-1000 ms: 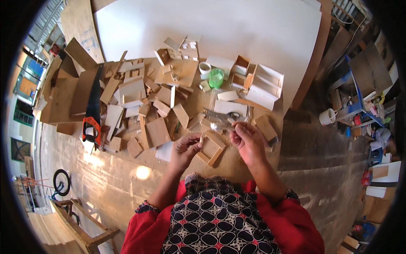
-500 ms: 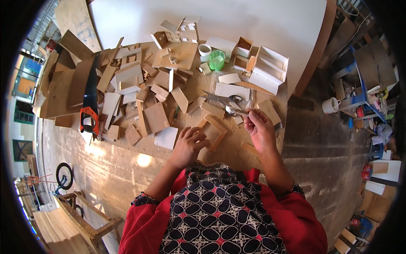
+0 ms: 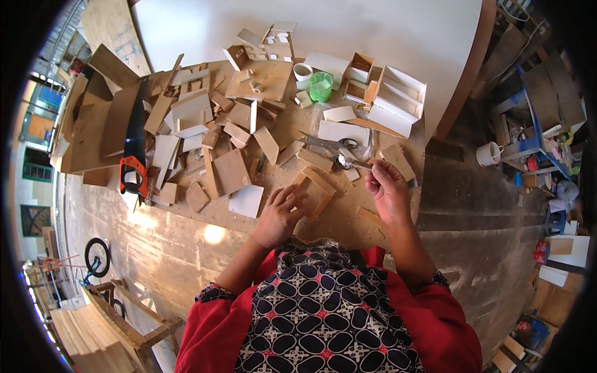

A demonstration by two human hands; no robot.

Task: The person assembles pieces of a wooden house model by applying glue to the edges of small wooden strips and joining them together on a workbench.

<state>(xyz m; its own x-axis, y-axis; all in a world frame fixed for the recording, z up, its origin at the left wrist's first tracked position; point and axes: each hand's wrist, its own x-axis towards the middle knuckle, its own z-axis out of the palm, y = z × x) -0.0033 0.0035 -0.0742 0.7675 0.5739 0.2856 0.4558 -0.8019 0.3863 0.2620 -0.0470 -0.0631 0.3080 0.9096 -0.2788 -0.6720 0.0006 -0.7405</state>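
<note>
Taken left to right, the left hand [image 3: 280, 214] was found at eight o'clock of the small wooden frame [image 3: 319, 180], fingers loosely bent; whether it touched the frame or held anything underneath could not be told. The frame lay on the table [image 3: 289, 171] between both hands. At its two o'clock was a thin stick [image 3: 360, 165], a white blob [image 3: 342, 161] at its tip, pinched narrowly by the right hand [image 3: 388, 193] at three o'clock. In this inspector's judgement, good handling called for a level stick, a light grip and a steadied frame. Count, by direction from the frame: one orange-handled saw [image 3: 134, 177], nine o'clock; wood offcuts, ten o'clock, too overlapped to number; one white cup [image 3: 303, 71] and one green cup [image 3: 321, 87], twelve; one pair of scissors [image 3: 323, 144], toward one; one white compartmented box [image 3: 398, 102], between one and two.
</note>
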